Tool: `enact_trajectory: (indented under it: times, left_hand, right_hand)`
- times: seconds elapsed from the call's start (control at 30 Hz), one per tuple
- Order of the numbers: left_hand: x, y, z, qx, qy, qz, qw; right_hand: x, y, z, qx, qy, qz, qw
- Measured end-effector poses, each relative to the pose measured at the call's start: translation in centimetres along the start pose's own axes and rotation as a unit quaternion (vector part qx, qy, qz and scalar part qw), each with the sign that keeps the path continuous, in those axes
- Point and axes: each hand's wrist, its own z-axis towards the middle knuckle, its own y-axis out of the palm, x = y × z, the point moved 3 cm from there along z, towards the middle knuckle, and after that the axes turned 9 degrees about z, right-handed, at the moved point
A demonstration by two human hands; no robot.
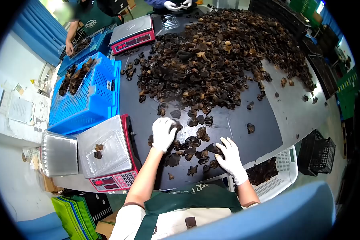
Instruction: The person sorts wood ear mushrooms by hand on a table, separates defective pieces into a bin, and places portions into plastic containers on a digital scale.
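My gloved left hand (163, 134) is closed at the fingertips on a dark piece of wood ear mushroom, beside the red-edged scale (104, 150). To the right, my gloved right hand (229, 157) lies low over the table with its fingers apart, next to several wood ear pieces (212, 149). Between both hands, loose wood ears (193, 141) are scattered on the dark mat (252, 128). A clear plastic tray (110, 154) sits on the scale with a few small brown pieces (98, 151) in it.
Beyond my hands rises a big heap of wood ears (200, 60). At left are a blue crate (88, 98) and stacked clear trays (60, 154). A second scale (132, 34) stands farther back. A white basket (286, 170) is at lower right. Two people work across the table.
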Motion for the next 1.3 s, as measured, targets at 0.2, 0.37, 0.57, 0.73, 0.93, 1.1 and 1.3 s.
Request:
enact_trajectory:
  times: [0.2, 0.37, 0.57, 0.73, 0.93, 1.1, 1.3]
  left_hand:
    - [-0.7, -5.8, -7.1, 0.048, -0.092, -0.015, 0.994]
    - [-0.1, -5.6, -12.3, -0.003, -0.136, -0.053, 0.989]
    - [-1.0, -5.5, -13.6, 0.047, -0.403, -0.392, 0.826]
    - [-0.1, -6.3, -13.1, 0.074, -0.426, -0.675, 0.598]
    - [-0.2, -5.9, -13.0, 0.095, -0.356, -0.592, 0.717]
    - [7.5, -8.3, -6.8, -0.045, -0.068, -0.324, 0.942]
    - [6.0, -6.0, -1.0, 0.012, -0.013, -0.235, 0.972]
  right_hand:
    - [-1.6, -0.3, 3.0, 0.048, -0.01, 0.029, 0.998]
    - [-6.2, 2.1, 9.3, 0.022, -0.134, 0.159, 0.978]
    - [-10.4, 9.2, 14.7, -0.055, -0.241, 0.122, 0.961]
    - [-10.9, 14.2, 16.3, -0.152, -0.253, 0.034, 0.955]
    - [-11.3, 10.4, 13.6, -0.196, 0.022, 0.479, 0.855]
    - [-9.5, 8.1, 7.2, -0.233, 0.258, 0.756, 0.555]
    - [0.0, -4.1, 0.4, -0.059, 0.089, 0.919, 0.381]
